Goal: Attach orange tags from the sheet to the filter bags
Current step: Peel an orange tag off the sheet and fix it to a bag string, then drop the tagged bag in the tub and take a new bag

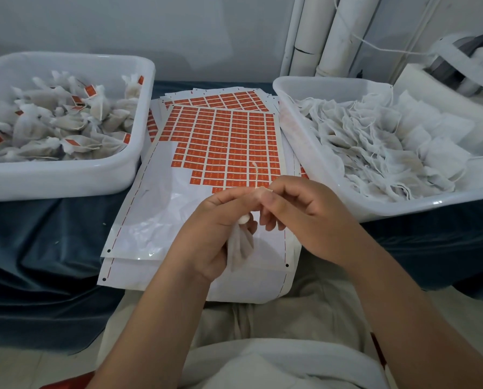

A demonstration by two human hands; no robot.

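Head view shows both hands together over the near end of the sheet (223, 141) of orange tags. The left hand (212, 234) grips a white filter bag (239, 249), which hangs below its fingers. The right hand (305, 217) pinches the string (255, 175), whose end stands up over the sheet. A tub of tagged bags (66, 178) stands left of the sheet, and a tub of plain bags (403, 209) stands to its right.

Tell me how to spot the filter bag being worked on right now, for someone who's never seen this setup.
Find the sheet of orange tags between the left tub and right tub. Over its near end, the left hand grips one filter bag, its string pinched by the right hand. It's the only bag outside a tub.
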